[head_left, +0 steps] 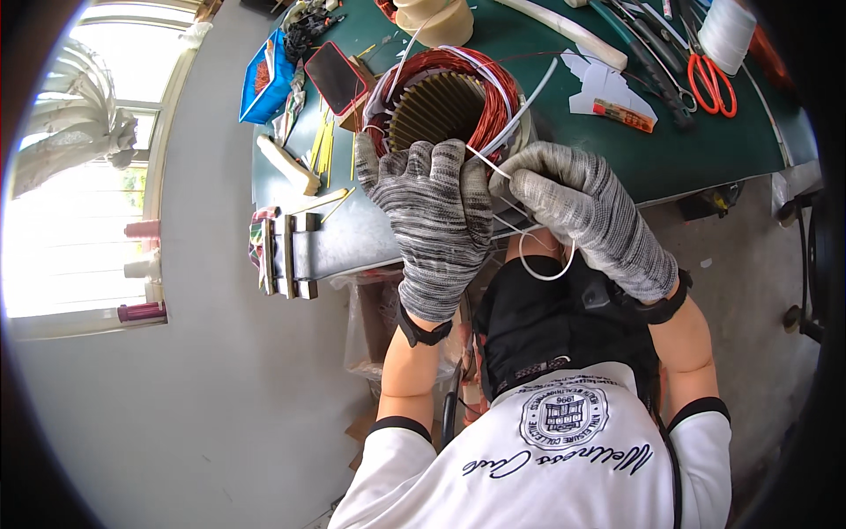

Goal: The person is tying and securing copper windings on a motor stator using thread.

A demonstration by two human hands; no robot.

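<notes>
Gloved hands draw white cord at a wound copper ring

The ring-shaped wound core (500,104) sits at the near edge of the green desk (679,159), red wire packed around its rim and its slotted hollow facing up. The left hand (429,212), in a grey striped glove, lies open, palm down, fingers extended over the ring's near side. The right hand (586,207) is closed, pinching a thin white cord (486,162) between thumb and fingers; the cord reaches to the ring beside the left thumb, and a slack loop hangs below the right hand.

At the desk's far left, a blue bin (256,111) holds a heap of reddish wire (263,77). A dark phone (337,78) leans against a small brown box (354,113), whose contents cannot be seen. Below the desk hangs a translucent bag (359,342); something brown shows through it, too blurred to identify. Beyond the ring stands a cream round block (436,24).
</notes>
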